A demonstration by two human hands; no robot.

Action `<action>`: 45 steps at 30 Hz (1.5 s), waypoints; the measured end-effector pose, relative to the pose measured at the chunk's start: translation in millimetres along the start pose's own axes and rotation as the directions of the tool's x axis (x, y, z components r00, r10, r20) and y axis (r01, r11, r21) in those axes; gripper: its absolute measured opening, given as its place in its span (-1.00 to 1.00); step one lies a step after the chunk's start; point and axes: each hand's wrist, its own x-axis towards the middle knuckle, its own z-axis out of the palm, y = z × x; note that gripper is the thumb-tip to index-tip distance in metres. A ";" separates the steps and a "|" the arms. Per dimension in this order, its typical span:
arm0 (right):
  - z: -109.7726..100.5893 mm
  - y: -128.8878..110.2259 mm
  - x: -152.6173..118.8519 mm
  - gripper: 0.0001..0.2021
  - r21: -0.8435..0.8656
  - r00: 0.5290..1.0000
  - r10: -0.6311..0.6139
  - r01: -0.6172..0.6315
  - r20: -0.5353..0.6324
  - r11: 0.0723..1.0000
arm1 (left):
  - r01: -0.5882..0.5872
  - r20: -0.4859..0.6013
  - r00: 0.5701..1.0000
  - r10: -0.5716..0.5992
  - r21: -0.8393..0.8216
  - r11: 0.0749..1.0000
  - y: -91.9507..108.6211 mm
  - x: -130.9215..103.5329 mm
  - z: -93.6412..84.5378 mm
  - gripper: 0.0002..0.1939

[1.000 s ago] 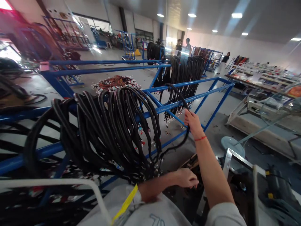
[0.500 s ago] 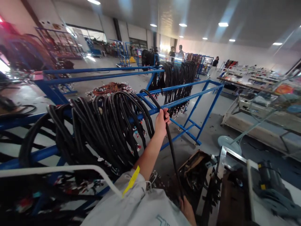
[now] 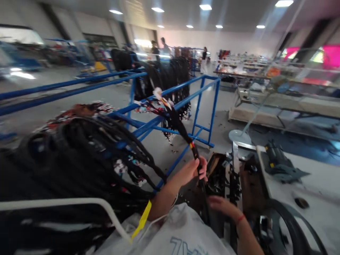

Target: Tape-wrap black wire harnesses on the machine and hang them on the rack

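Observation:
My left hand [image 3: 198,168] is closed around a black-wrapped wire harness [image 3: 179,124] in front of my body. The harness slants up from the hand across the blue rail, ending in loose wires and white connectors; below, it hangs down toward my shirt. Yellow and red marks show on it just above my fingers. Beside its lower stretch, my right hand [image 3: 223,205] has its fingers stretched out toward it, somewhat smeared by motion. A red band circles that wrist. To the left, many looped black harnesses [image 3: 79,152] hang over the rack.
The blue rack frame [image 3: 183,102] runs from front left to the back. On the right stand a machine [image 3: 278,163] on a white table and a box [image 3: 216,159] of dark pieces. A fan base [image 3: 239,136] stands beyond. Several people are far off.
My view has swung right. The harness end with connectors now lies across the rail, where a plain black length was. My left hand is lower; my right hand has come off the harness.

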 end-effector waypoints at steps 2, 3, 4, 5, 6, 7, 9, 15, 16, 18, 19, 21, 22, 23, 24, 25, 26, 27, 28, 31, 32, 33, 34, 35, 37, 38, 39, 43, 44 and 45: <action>-3.7 -38.7 -11.8 -0.49 -0.032 0.998 0.010 -0.008 0.058 0.999 | 0.024 0.013 1.000 -0.023 -0.089 0.996 -20.0 -11.1 11.9 -0.49; -3.6 -61.9 -17.0 -0.45 0.004 0.992 -0.053 0.053 0.112 0.999 | 0.053 0.049 0.998 -0.046 -0.138 0.989 -25.4 -14.2 18.0 -0.50; -1.9 -85.3 -21.0 -0.40 0.070 0.979 -0.144 0.135 0.142 0.988 | 0.131 0.130 0.985 -0.109 -0.172 0.976 -29.5 -15.6 23.9 -0.49; 1.3 -107.6 -23.5 -0.33 0.142 0.959 -0.236 0.214 0.155 0.966 | 0.255 0.251 0.946 -0.207 -0.179 0.950 -33.8 -15.9 29.4 -0.48; 5.6 -127.2 -24.0 -0.25 0.210 0.935 -0.317 0.282 0.160 0.936 | 0.409 0.390 0.861 -0.326 -0.151 0.900 -39.4 -15.4 34.0 -0.45; 10.5 -143.3 -22.7 -0.19 0.269 0.911 -0.383 0.334 0.153 0.903 | 0.554 0.509 0.741 -0.438 -0.094 0.827 -47.1 -14.7 37.6 -0.42; 19.3 -163.3 -16.9 -0.19 0.378 0.877 -0.479 0.432 0.034 0.819 | 0.739 0.616 0.520 -0.593 0.024 0.673 -69.6 -13.4 41.8 -0.37; 21.9 -169.4 -42.9 -0.70 0.329 0.722 -0.546 0.685 -0.426 0.650 | 0.813 0.548 0.315 -0.775 0.265 0.518 -141.2 -14.2 64.4 -0.27; 20.9 -169.6 -55.0 -0.74 0.282 0.714 -0.515 0.677 -0.474 0.679 | 0.760 0.574 0.323 -0.753 0.317 0.567 -145.4 -14.1 72.6 -0.28; 18.3 -169.0 -77.0 -0.80 0.140 0.610 -0.466 0.690 -0.641 0.710 | 0.628 0.619 0.384 -0.685 0.370 0.685 -146.6 -11.3 89.0 -0.32; 16.8 -167.3 -85.5 -0.81 0.043 0.509 -0.453 0.698 -0.732 0.715 | 0.538 0.615 0.448 -0.649 0.395 0.745 -145.0 -8.5 96.0 -0.37; 14.2 -161.2 -96.7 -0.80 -0.147 0.283 -0.443 0.680 -0.851 0.718 | 0.302 0.557 0.616 -0.557 0.486 0.820 -140.5 -1.1 105.2 -0.52; 13.9 -157.7 -100.7 -0.78 -0.209 0.196 -0.433 0.659 -0.880 0.723 | 0.163 0.529 0.691 -0.492 0.549 0.819 -138.3 2.6 107.3 -0.60; 14.8 -154.9 -104.6 -0.76 -0.239 0.135 -0.414 0.642 -0.900 0.728 | 0.020 0.524 0.739 -0.424 0.612 0.791 -136.2 5.5 108.2 -0.67; 17.0 -153.6 -108.9 -0.75 -0.249 0.090 -0.393 0.642 -0.915 0.725 | -0.098 0.543 0.751 -0.375 0.654 0.750 -134.0 7.4 108.2 -0.71; 20.6 -154.2 -114.0 -0.74 -0.249 0.055 -0.376 0.659 -0.925 0.710 | -0.174 0.577 0.734 -0.358 0.670 0.722 -131.3 8.0 107.7 -0.74; 25.5 -157.0 -119.9 -0.73 -0.249 0.028 -0.366 0.685 -0.930 0.684 | -0.220 0.615 0.702 -0.360 0.668 0.711 -128.0 7.3 107.2 -0.75; 31.4 -161.5 -126.0 -0.73 -0.251 0.005 -0.363 0.713 -0.932 0.654 | -0.245 0.650 0.662 -0.373 0.659 0.711 -123.8 5.2 107.1 -0.73; 37.9 -167.2 -131.9 -0.75 -0.257 -0.013 -0.367 0.739 -0.930 0.623 | -0.253 0.676 0.625 -0.390 0.648 0.719 -118.7 2.0 107.5 -0.70; 57.7 -184.2 -142.5 -0.74 -0.275 -0.016 -0.430 0.790 -0.903 0.548 | -0.201 0.712 0.545 -0.443 0.624 0.756 -100.5 -10.1 112.4 -0.56; 63.3 -188.0 -142.7 -0.70 -0.283 -0.006 -0.463 0.800 -0.886 0.530 | -0.170 0.714 0.531 -0.457 0.618 0.768 -94.5 -13.3 115.1 -0.51; 68.0 -190.8 -141.3 -0.66 -0.291 0.002 -0.495 0.808 -0.869 0.513 | -0.140 0.710 0.528 -0.466 0.614 0.777 -88.7 -15.1 118.0 -0.46; 71.4 -192.7 -138.8 -0.62 -0.300 0.006 -0.525 0.814 -0.851 0.497 | -0.115 0.703 0.533 -0.471 0.611 0.783 -83.4 -15.6 121.0 -0.43; 73.1 -193.8 -135.6 -0.60 -0.306 0.008 -0.542 0.818 -0.840 0.487 | -0.096 0.694 0.542 -0.475 0.612 0.785 -78.6 -14.6 123.8 -0.41; 70.6 -194.4 -129.3 -0.57 -0.306 0.009 -0.549 0.823 -0.836 0.479 | -0.070 0.672 0.556 -0.489 0.624 0.778 -72.4 -9.8 128.5 -0.40; 65.8 -193.7 -127.4 -0.57 -0.292 0.021 -0.537 0.822 -0.844 0.490 | -0.066 0.665 0.556 -0.499 0.633 0.771 -71.8 -6.8 129.9 -0.41; 58.6 -192.1 -127.1 -0.57 -0.261 0.051 -0.510 0.813 -0.858 0.520 | -0.058 0.658 0.551 -0.513 0.643 0.764 -73.3 -3.9 130.5 -0.42; 10.2 -175.1 -146.2 -0.66 0.028 0.341 -0.289 0.689 -0.895 0.724 | 0.206 0.585 0.464 -0.666 0.660 0.723 -96.1 2.2 123.5 -0.40; -4.0 -168.6 -155.5 -0.68 0.100 0.379 -0.227 0.674 -0.897 0.732 | 0.301 0.574 0.409 -0.709 0.649 0.699 -102.7 2.4 120.0 -0.38; -17.5 -161.6 -165.3 -0.70 0.153 0.386 -0.174 0.682 -0.906 0.715 | 0.378 0.572 0.350 -0.742 0.639 0.670 -108.2 2.6 116.2 -0.36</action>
